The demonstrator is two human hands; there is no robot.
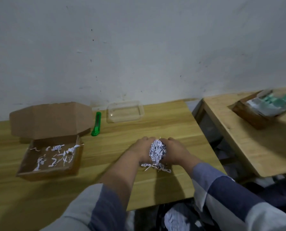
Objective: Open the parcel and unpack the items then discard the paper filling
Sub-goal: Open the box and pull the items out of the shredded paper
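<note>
A wad of shredded white paper filling (156,151) is pressed between my left hand (139,150) and my right hand (174,151), low over the wooden table (139,185). A few loose strips (157,167) lie on the table under the wad. At the left stands the open cardboard parcel box (49,157), its lid (50,119) folded back. Some shredded strips (55,155) remain scattered on its floor.
A green utility knife (96,124) lies beside the box lid. A clear plastic container (124,113) sits at the back by the wall. A second table (248,134) to the right carries a brown tray of green items (268,105). More shredded paper (175,217) lies below the table's front edge.
</note>
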